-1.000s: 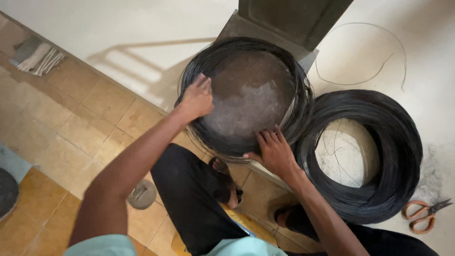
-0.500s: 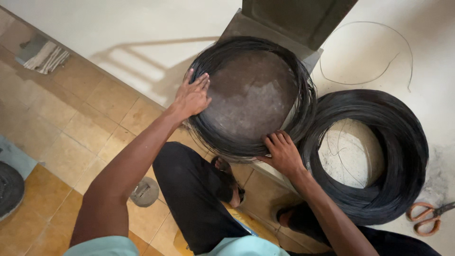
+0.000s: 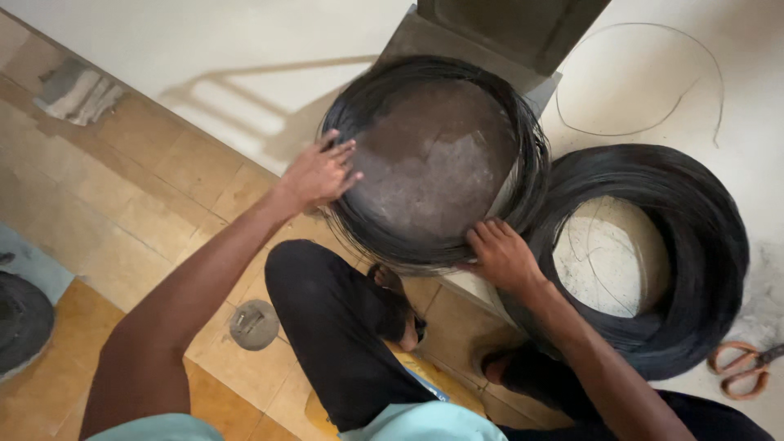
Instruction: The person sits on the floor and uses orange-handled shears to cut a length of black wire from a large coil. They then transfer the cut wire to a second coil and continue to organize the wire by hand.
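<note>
A coil of thin black wire [image 3: 523, 147] lies around a round, dusty grey-brown disc [image 3: 437, 167] on top of a grey block. My left hand [image 3: 320, 173] rests flat on the coil's left edge, fingers spread toward the disc. My right hand [image 3: 500, 255] presses on the coil's near right edge, fingers curled over the wire. A second, thicker black wire coil [image 3: 702, 253] lies on the floor to the right, touching my right forearm.
Orange-handled scissors [image 3: 743, 367] lie at the far right. A loose strand of wire [image 3: 653, 122] curls on the pale floor behind the big coil. A small round metal piece [image 3: 253, 324] sits on the tan tiles by my left leg. A dark object [image 3: 20, 322] is at the left edge.
My left hand has slid down along the coil's left edge. My right hand has stayed on the near rim, shifting slightly. The view has tilted a little.
</note>
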